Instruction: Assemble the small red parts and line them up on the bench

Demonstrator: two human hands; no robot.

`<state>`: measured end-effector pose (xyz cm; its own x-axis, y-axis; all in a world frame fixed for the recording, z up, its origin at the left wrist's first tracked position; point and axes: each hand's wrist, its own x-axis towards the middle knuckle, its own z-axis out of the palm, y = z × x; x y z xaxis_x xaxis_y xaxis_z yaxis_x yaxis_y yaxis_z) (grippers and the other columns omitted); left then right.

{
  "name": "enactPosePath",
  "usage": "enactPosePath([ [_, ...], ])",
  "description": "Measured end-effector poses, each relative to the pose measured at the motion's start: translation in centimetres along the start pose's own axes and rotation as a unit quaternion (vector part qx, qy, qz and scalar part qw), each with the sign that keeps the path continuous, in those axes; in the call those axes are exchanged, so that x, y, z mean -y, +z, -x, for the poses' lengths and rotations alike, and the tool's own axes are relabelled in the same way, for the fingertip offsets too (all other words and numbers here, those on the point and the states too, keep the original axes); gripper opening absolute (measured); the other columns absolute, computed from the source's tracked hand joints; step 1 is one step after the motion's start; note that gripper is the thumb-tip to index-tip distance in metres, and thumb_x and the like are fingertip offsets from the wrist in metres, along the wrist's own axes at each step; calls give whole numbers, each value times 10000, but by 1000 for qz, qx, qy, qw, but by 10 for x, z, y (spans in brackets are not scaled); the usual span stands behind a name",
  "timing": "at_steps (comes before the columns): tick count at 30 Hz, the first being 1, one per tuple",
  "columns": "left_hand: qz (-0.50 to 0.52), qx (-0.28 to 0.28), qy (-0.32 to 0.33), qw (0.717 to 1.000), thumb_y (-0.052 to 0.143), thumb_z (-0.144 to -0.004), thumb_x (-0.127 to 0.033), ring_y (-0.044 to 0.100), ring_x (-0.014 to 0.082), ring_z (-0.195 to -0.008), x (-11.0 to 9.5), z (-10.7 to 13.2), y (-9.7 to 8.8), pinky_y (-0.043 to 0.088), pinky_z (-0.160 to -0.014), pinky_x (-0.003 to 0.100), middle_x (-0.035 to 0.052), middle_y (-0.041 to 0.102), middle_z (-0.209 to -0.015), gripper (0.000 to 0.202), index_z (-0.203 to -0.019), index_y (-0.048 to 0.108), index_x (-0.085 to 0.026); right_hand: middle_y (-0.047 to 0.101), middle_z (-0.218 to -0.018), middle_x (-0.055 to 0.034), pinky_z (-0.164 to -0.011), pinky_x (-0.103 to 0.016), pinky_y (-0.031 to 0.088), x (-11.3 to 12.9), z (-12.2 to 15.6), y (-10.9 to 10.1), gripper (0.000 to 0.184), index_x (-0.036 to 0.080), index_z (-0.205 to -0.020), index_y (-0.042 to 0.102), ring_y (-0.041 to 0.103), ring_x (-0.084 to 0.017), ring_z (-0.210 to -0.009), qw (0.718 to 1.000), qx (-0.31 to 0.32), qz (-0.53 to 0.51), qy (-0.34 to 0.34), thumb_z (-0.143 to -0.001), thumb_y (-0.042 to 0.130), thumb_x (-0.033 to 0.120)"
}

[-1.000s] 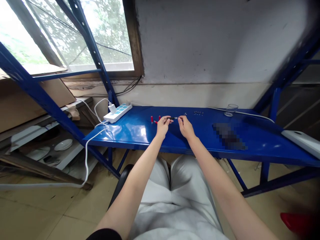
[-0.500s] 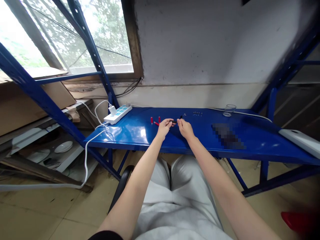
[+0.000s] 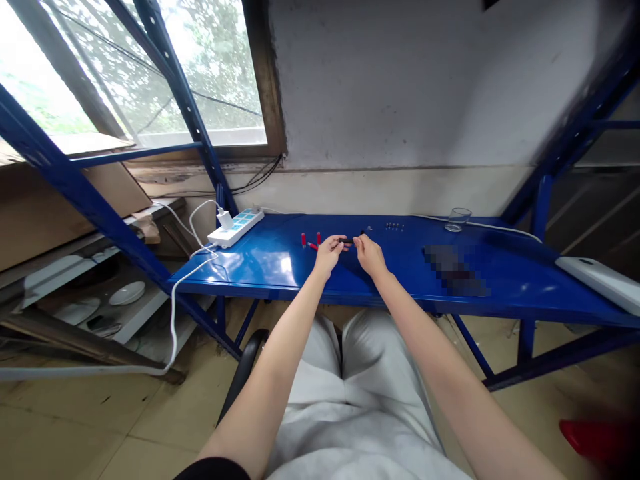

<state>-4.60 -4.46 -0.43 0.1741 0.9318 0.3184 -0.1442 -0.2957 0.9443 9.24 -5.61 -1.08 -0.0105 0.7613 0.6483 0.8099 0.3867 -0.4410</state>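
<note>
Above the blue table (image 3: 260, 267), my left hand (image 3: 327, 256) is closed around one end of a slim black cylinder (image 3: 346, 241). My right hand (image 3: 371, 255) pinches its other end, so the piece lies sideways between them. Its exact kind is too small to make out. Just left of my left hand are red cylinders with pale ends (image 3: 303, 240), two upright and one lying down, partly hidden by my fingers. Beyond my right hand lie a small shiny piece (image 3: 369, 229) and several tiny metal parts (image 3: 395, 227) in rows.
A white power strip (image 3: 235, 229) with a plugged-in charger sits at the table's left. Towards the right are a clear glass (image 3: 457, 220), a blurred-out dark object (image 3: 455, 270) and a white device (image 3: 600, 280). A white cable runs along the wall.
Both hands stay almost in place, still gripping the black cylinder. My right hand has shifted very slightly to the left. Nothing on the table has moved.
</note>
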Motion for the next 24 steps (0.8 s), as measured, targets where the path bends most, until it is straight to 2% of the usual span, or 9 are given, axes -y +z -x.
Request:
enactPosePath([
  [8,-6,18,12,1000,501,-805,-179,626,126,-719,2,-1,-2,443,-664,237,69,674,-863,180,-968,566,-143,561,-662,-48,-539,-246,299,-1,0,0,387,208,-746,473,506,-162,-581,1000,-15,-9,-3,-910,211,441],
  [15,-11,-3,13,1000,491,-814,-211,640,142,-715,0,-2,-1,407,-574,208,69,676,-813,170,-954,558,-139,578,-695,-62,-555,-250,303,6,0,0,381,200,-734,477,518,-161,-612,999,-33,11,-18,-915,217,411],
  [24,-7,-12,7,1000,455,-842,-232,634,128,-655,0,-1,1,439,-644,237,53,664,-721,151,-920,531,-129,568,-665,-54,-560,-252,309,5,0,3,383,204,-709,472,516,-158,-598,999,-32,7,-21,-917,223,408],
])
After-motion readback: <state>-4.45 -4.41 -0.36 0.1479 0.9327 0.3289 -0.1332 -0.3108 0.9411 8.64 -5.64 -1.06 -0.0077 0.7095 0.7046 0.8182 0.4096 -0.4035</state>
